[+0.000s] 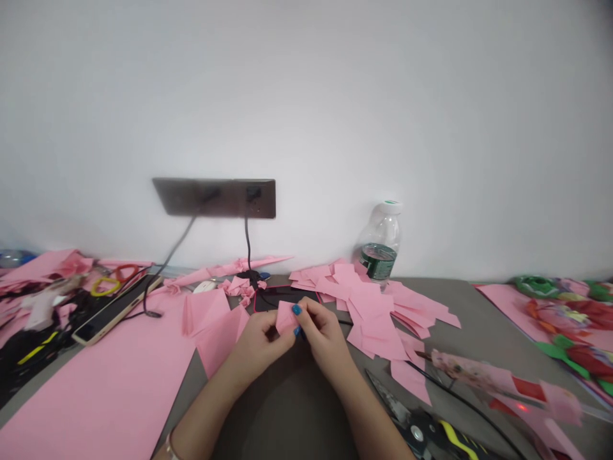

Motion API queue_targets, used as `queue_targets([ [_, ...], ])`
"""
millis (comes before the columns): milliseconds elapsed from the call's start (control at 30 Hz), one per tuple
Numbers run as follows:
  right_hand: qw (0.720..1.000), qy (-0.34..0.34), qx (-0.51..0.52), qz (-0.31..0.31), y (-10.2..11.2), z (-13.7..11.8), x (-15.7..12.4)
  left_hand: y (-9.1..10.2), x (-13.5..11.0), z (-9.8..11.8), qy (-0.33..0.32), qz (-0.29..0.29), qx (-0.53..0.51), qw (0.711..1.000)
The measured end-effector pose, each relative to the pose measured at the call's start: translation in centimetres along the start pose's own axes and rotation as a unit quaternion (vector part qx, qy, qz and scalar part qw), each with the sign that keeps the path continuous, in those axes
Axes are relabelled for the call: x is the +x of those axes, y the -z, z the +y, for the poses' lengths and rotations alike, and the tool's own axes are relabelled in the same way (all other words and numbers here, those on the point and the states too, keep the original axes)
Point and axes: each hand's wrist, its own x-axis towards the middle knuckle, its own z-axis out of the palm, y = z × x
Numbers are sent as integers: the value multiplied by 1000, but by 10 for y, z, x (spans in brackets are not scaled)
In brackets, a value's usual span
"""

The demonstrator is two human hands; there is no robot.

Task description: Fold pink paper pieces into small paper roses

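Observation:
A small pink paper square (286, 317) is pinched between both my hands above the grey table (287, 409). My left hand (258, 342) grips its left side with fingers curled. My right hand (325, 332), with blue nails, grips its right side between thumb and fingers. Just behind the hands lies a dark phone with a red edge (282, 297). To the right of my hands spreads a pile of pink paper squares (368, 306). Folded pink sheets (215, 319) lie just left of my left hand.
A large pink sheet (110, 383) covers the left side. A phone (112, 311), tape rings and cables lie far left. A water bottle (380, 246) stands by the wall. Pliers (416, 428) and a decorated stick (479, 374) lie at right, with colourful paper flowers (569, 326) beyond.

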Motion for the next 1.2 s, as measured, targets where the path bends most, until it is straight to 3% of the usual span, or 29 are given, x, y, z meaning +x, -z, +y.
queue_targets([
  [200, 1000, -14, 3, -11, 0, -3, 1, -3, -2, 0, 3, 11, -1, 1000],
  [333, 1000, -11, 5, 15, 1, 4, 2, -2, 0, -4, -19, 26, 27, 999],
  [600, 992, 27, 0, 125, -1, 12, 0, 5, 7, -20, -87, 156, 27, 984],
  [767, 997, 59, -12, 44, -5, 8, -3, 3, 4, -22, -97, 90, -8, 991],
  [933, 995, 67, 34, 61, -7, 8, -3, 1, 3, -19, -107, 54, -24, 993],
  [1200, 994, 40, 57, 89, 0, 12, 2, -1, 10, -21, -18, 126, -227, 965],
])
